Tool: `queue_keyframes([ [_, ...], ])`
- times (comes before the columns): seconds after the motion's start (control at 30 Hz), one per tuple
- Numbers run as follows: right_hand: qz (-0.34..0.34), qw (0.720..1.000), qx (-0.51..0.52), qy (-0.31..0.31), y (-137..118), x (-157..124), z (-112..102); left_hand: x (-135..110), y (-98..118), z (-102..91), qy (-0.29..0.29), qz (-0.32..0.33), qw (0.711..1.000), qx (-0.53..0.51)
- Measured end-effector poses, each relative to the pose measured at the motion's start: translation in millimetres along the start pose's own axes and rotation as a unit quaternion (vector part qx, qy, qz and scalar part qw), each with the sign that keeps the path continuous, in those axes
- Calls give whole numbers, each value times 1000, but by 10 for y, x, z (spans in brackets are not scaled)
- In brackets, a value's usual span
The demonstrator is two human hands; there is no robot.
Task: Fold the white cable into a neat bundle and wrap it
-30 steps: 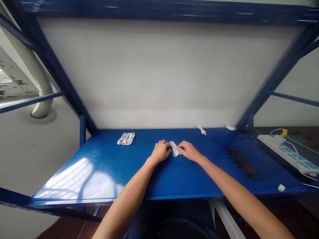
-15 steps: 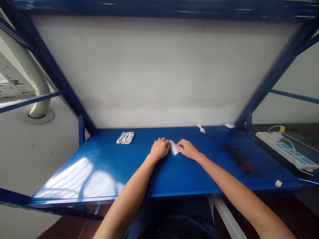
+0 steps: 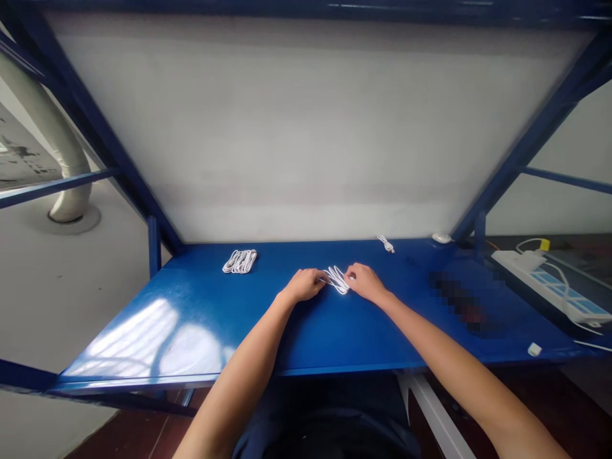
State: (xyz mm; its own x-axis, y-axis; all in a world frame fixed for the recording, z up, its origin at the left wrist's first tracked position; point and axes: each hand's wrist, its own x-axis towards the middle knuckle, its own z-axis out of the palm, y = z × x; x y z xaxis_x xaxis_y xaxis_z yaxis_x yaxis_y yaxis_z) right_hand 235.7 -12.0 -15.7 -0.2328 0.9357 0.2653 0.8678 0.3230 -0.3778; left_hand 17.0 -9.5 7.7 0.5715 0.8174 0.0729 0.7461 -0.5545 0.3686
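A white cable (image 3: 338,280), folded into several loose loops, lies on the blue table between my two hands. My left hand (image 3: 306,284) is closed at the left side of the loops, pinching a strand of the cable. On the right side, my right hand (image 3: 364,281) grips the cable's other side between thumb and fingers, with a small white end showing at the fingertips. Farther left on the table rests a bundle of coiled white cables (image 3: 240,261). Another small white cable (image 3: 385,244) lies near the back edge, beyond my right hand.
A white computer mouse (image 3: 441,238) sits at the back right corner. A white power strip (image 3: 549,280) with plugs and cords lies at the right, and a small white block (image 3: 534,349) is near the front right edge. A pixelated dark patch covers something nearby. Blue frame posts flank the table (image 3: 201,306).
My left hand has drawn slightly left, away from the loops, with a strand between its fingers. The cable loops have shifted a little right and spread out, and my right hand has moved slightly too.
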Motion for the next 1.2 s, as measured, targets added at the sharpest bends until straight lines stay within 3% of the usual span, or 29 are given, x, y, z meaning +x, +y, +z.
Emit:
queue_keyframes([
  [0.37,21,999,-32,-8,-56,-13,-50,-24,76,44,6,-23,996,85],
  [0.57,61,996,-62,-9,-5,-7,-108,1,-32,67,19,-94,993,71],
  [0.8,136,989,-31,-39,223,21,-209,-37,-326,-71,29,-210,977,33],
  [1.03,188,980,-15,-55,415,23,-366,-168,-731,-380,-10,-247,965,-87],
  [1.2,225,971,-44,-64,532,13,-486,-333,-888,-507,18,-272,957,-94],
])
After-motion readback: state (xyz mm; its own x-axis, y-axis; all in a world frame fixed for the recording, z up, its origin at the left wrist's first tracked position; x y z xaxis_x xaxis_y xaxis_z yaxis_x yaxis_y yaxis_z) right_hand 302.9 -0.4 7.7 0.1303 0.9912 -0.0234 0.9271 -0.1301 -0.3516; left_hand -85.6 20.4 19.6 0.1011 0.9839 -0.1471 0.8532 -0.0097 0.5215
